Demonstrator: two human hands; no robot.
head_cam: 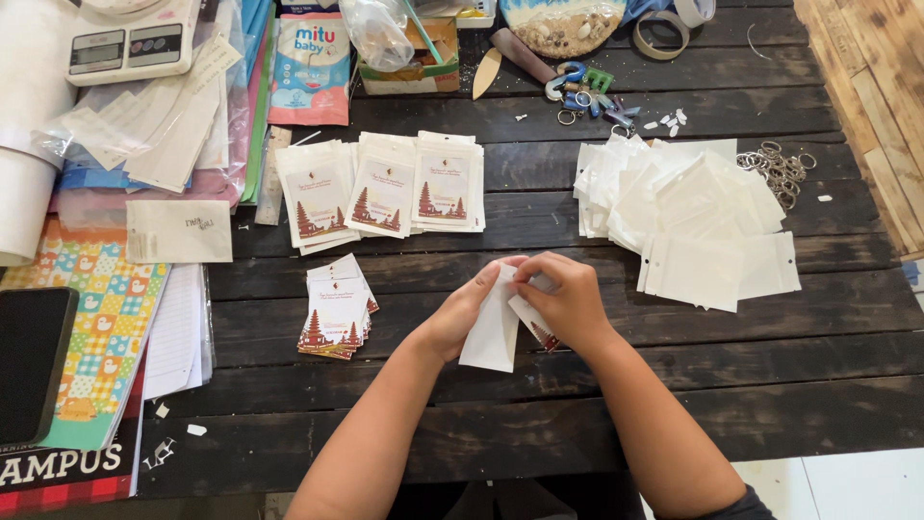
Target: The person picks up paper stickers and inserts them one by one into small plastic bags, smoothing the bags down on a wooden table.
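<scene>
1. The white pouch (492, 332) is a small flat plastic bag, plain on the side shown and narrow at its top, held upright above the middle of the dark plank desk (770, 385), nearer its front edge.
2. The left hand (465, 310) pinches the pouch's top edge, its grip clamped on the pouch.
3. The right hand (568, 303) has its grip clamped on a printed card (535, 325), white with a red tree-like picture, which touches the pouch's mouth.
4. A stack of the same printed cards (335, 318) lies just left of the hands.
5. Three fanned piles of filled pouches (385, 188) sit behind the hands, towards the desk's back edge.
6. A loose heap of empty white pouches (688, 217) spreads to the right, with metal key rings (778, 169) beside it.
7. Nothing lies between the hands and these piles.
</scene>
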